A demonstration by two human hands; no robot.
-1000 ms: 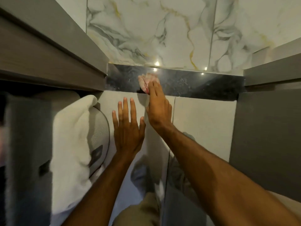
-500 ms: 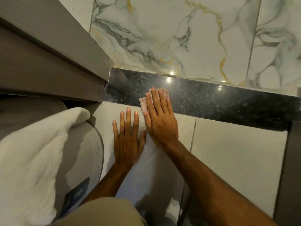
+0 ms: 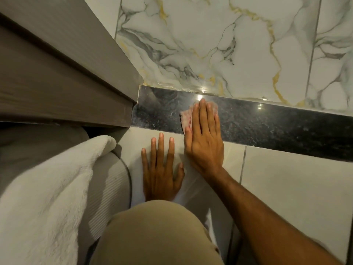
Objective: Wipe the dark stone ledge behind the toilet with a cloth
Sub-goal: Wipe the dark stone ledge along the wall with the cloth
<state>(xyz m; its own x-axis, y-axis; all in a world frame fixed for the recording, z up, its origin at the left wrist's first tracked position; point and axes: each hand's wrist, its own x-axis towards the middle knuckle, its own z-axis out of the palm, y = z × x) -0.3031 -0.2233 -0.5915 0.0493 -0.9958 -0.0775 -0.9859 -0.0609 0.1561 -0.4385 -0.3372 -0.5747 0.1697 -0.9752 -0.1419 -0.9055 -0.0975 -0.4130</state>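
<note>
Camera now closer; cloth [image 3: 186,117] still under flat right hand [image 3: 205,142].

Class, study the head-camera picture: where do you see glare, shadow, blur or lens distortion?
Head view: small bright glare spots sit on the polished dark stone ledge near the right hand pressing the cloth; the left hand casts a faint shadow on the pale tile; the white towel is soft and blurred; straight edges bend from the wide-angle lens.
</note>
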